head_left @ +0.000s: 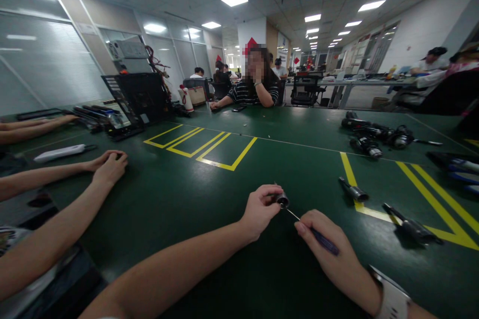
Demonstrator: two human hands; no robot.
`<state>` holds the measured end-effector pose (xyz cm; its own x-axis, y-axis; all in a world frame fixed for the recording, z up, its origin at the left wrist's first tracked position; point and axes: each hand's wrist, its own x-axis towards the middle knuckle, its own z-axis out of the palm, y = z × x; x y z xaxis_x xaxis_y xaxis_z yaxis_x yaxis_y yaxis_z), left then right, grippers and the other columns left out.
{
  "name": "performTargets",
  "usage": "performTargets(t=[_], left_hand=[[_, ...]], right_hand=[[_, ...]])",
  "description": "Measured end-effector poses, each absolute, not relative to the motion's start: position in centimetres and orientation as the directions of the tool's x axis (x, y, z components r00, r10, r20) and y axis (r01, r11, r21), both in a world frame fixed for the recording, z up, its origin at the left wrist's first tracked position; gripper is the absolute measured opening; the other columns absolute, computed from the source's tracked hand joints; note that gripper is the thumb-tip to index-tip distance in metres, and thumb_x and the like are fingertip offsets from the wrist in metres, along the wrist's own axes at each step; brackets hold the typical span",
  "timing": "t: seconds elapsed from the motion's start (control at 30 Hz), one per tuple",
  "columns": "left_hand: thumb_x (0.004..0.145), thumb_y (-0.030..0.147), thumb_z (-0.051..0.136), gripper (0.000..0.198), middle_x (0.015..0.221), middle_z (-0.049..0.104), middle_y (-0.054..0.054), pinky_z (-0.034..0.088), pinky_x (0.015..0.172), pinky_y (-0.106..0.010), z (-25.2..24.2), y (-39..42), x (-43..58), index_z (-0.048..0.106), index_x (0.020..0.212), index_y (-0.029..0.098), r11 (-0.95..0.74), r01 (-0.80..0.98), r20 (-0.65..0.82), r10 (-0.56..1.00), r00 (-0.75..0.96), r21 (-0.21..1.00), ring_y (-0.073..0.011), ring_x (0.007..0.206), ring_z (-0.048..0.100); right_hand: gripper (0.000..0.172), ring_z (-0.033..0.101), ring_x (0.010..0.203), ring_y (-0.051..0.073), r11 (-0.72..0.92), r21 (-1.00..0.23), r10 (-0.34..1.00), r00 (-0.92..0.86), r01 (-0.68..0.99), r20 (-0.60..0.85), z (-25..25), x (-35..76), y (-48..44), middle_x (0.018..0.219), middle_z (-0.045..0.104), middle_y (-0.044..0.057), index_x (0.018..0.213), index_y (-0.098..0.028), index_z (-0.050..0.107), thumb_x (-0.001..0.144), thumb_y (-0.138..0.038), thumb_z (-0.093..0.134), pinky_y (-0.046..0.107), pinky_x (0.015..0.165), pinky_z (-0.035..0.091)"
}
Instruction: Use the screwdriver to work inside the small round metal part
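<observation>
My left hand (260, 212) is closed around a small dark metal cylinder part (283, 201), whose round open end faces toward my right side. In my right hand (335, 266) is a screwdriver (325, 242) with a dark blue handle, its thin shaft pointing up and left. The shaft's tip reaches the cylinder's open end; how deep it sits I cannot tell. To the right lie two similar dark parts with narrow stems, a nearer stemmed part (413, 231) and a farther stemmed part (355, 191).
Black power-tool-like parts (374, 134) cluster at the right back of the green table (179, 199), which bears yellow tape (243, 154). Left of me are another person's hands (110, 167) and a white power strip (60, 152). A person (258, 89) sits opposite.
</observation>
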<state>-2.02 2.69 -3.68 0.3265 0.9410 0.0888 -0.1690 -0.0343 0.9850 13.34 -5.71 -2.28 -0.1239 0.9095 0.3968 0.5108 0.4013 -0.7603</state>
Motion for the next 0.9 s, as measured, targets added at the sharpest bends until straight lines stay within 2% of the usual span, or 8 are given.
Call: performTargets(t=[0.13,0.33,0.6,0.9], left_hand=[[0.065,0.0,0.064,0.028,0.108,0.055,-0.007,0.05,0.085,-0.036,-3.7,2.6,-2.2,0.068,0.088,0.016,-0.078,-0.174,0.135,0.93,0.343,0.982,-0.0176,0.09,0.061],[0.067,0.001,0.063,0.029,0.108,0.054,-0.006,0.05,0.085,-0.035,-3.7,2.6,-2.2,0.068,0.09,0.017,-0.068,-0.147,0.116,0.929,0.352,0.987,-0.0169,0.091,0.061],[0.064,-0.001,0.066,0.033,0.096,0.066,-0.007,0.049,0.085,-0.037,-3.3,2.7,-1.9,0.065,0.092,0.014,0.106,-0.185,-0.044,0.949,0.313,0.977,-0.0177,0.087,0.063],[0.061,-0.005,0.064,0.031,0.093,0.068,-0.006,0.052,0.079,-0.032,-2.9,2.3,-1.7,0.065,0.087,0.012,0.132,-0.2,-0.073,0.957,0.28,0.971,-0.0155,0.081,0.064]], right_hand=[[0.029,0.055,0.061,0.016,0.338,-0.799,0.936,-0.084,0.498,0.343,-2.1,13.4,-5.5,0.066,0.056,0.0,0.067,-0.021,0.056,0.089,-0.036,0.045,0.028,0.055,0.045],[0.031,0.055,0.058,0.015,0.216,-0.861,0.973,-0.025,0.461,0.231,-1.8,13.7,-5.3,0.064,0.057,-0.001,0.067,-0.021,0.058,0.088,-0.041,0.045,0.026,0.053,0.043],[0.024,0.056,0.068,0.017,0.328,-0.83,0.944,-0.116,0.451,0.31,-2.6,13.6,-5.5,0.074,0.057,0.001,0.075,-0.021,0.057,0.09,-0.035,0.044,0.029,0.06,0.046],[0.018,0.053,0.071,0.017,0.451,-0.756,0.891,-0.19,0.474,0.412,-3.1,13.5,-5.4,0.077,0.055,0.002,0.077,-0.022,0.053,0.091,-0.028,0.045,0.031,0.063,0.045]])
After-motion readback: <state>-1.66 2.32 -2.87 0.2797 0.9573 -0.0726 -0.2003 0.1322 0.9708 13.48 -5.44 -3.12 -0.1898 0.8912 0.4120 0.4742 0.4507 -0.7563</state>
